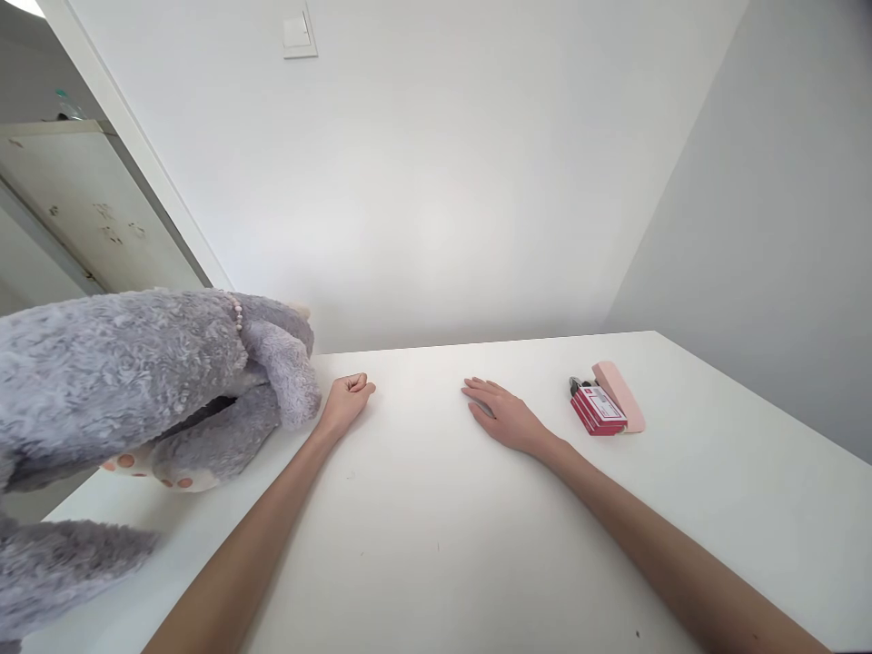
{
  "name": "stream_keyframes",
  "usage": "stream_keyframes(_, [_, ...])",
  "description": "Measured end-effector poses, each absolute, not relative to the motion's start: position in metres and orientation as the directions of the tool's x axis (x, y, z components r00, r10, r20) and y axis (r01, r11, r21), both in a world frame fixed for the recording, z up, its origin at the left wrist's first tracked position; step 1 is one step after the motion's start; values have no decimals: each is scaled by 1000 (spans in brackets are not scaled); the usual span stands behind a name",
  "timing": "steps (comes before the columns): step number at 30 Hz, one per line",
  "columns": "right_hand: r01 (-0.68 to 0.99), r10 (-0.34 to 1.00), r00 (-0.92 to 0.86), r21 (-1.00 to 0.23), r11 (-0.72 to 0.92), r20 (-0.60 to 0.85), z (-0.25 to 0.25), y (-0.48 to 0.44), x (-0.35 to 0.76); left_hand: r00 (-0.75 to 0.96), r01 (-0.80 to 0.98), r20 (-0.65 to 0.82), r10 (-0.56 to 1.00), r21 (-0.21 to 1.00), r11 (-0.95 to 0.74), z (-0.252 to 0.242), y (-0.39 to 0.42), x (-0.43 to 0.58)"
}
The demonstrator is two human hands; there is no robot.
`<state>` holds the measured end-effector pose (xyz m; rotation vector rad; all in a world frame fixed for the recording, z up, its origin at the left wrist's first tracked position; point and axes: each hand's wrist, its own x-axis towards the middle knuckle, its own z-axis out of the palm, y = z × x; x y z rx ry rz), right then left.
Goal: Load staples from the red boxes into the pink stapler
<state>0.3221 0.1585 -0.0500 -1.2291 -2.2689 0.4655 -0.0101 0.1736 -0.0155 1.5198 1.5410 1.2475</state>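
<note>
Head view, and from where I stand, one large grey plush toy (123, 363) fills the left end of one white table (409, 509), two pale soles with pink pads showing and one string of beads (238, 313) around it. Above, one light switch (298, 33) sits on the wall. Next come two bare hands. The left hand (349, 398), just beside the plush toy's arm, is balled up, fingers curled in tight; I can't tell if anything is inside. The right hand (500, 413) lies palm down on the table, fingers stretched out and nearly together, thumb a little apart. Farther right, near that hand, are one small dark object I can't identify, a stack of at least two red-and-white boxes (598, 410), and, against them, one pink case (619, 397).
</note>
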Motion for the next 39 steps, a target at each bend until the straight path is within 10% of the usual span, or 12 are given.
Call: stream_keyframes(39, [658, 847, -457, -538, 527, 271, -47, 148, 321, -21, 486, 133, 991, 868, -106, -8, 170, 5])
